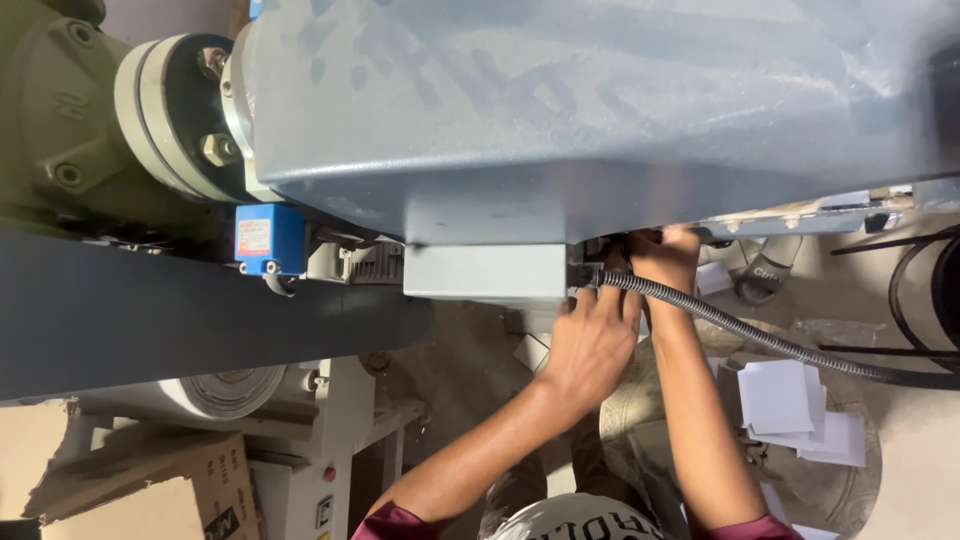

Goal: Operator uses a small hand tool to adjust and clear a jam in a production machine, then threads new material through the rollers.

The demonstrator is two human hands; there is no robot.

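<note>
We look down on a large blue-grey machine housing [600,100] that fills the upper half of the view. To its left sits an olive-green casting [50,110] joined through a pale bolted flange [165,110]. A wide dark belt [180,310] runs across the left, below the casting. Beneath the housing hangs a grey rectangular box [485,270], and to its left a small blue unit [268,238] with a red label.

Lower left, we see a white cabinet [320,460] with a red button, a white roll [220,390] and a brown cardboard carton [140,490]. At the right, loose white paper sheets [790,405] lie on the floor.

A ribbed black flexible conduit [760,340] runs from the lower right up to the right end of the grey box. Our left hand [592,340] lies just beneath the conduit's upper end, back of the hand toward us, fingers extended upward against the box's right edge; the conduit crosses over the fingertips, touching them. We cannot tell whether these fingers close round anything. Our right hand [662,255] reaches higher, into the gap under the housing just right of the box, its fingers curled; what they grip, if anything, is hidden. The conduit passes across this wrist, between the two hands.
</note>
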